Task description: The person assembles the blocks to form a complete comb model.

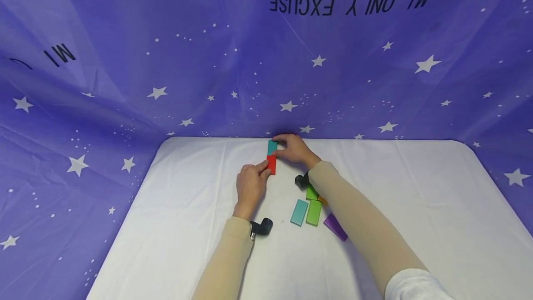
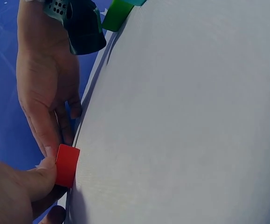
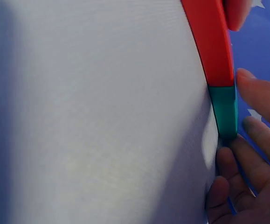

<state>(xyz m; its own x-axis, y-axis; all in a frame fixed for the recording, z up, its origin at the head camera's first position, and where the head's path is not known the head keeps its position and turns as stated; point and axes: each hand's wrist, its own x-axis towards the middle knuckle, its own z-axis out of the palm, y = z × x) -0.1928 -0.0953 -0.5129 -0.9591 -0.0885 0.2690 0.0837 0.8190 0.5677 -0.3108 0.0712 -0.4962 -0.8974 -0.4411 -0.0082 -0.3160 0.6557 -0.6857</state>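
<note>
Red, smooth and rectangular, a flat block (image 1: 271,165) lies near the far rim of the white cloth-covered table (image 1: 395,184), its 12 o'clock end meeting a flat teal rectangular block (image 1: 272,147). The left hand (image 1: 251,182), at the red block's 8 o'clock, pinches it between thumb and fingers. From 2 o'clock the right hand (image 1: 294,148) bends over the teal block, grasping it with a finger at its far end and the thumb near the joint. Toward 5 o'clock lie a second teal block (image 1: 299,212) and two lime-green blocks, the nearer (image 1: 313,213) and the farther (image 1: 312,193); an orange piece (image 1: 322,200) is mostly hidden by the beige right sleeve (image 1: 362,212). Toward 4 o'clock, a purple block (image 1: 335,227) sits by that sleeve. Black wrist cameras, left (image 1: 263,227) and right (image 1: 300,181), jut inward; the right one overhangs the green blocks. Beyond 12 o'clock hangs violet star-printed cloth (image 1: 233,59).
</note>
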